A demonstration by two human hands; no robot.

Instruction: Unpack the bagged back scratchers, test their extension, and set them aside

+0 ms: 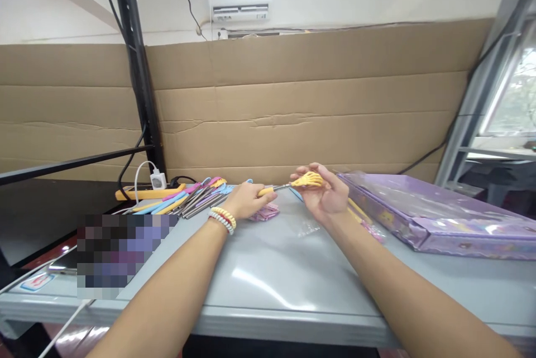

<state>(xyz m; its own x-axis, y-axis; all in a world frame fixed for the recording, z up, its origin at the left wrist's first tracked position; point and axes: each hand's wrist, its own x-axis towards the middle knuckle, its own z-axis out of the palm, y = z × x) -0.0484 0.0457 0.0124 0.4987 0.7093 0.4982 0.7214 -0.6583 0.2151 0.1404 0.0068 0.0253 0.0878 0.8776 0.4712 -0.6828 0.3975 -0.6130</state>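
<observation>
A telescopic back scratcher with a yellow hand-shaped head, a short metal rod and a yellow handle is held level above the table. My left hand, with beaded bracelets at its wrist, is closed around the handle. At the other end, my right hand is turned palm up, its curled fingers about the yellow head. Below and between the hands lies a small pink patterned bundle. Left of my left hand is a pile of back scratchers in pink, blue, yellow and purple with metal rods.
A large purple box under clear plastic stands at the right. Yellow and pink sticks lie beside it. A white charger plug and cable are at the back left. The grey table ends against a cardboard wall.
</observation>
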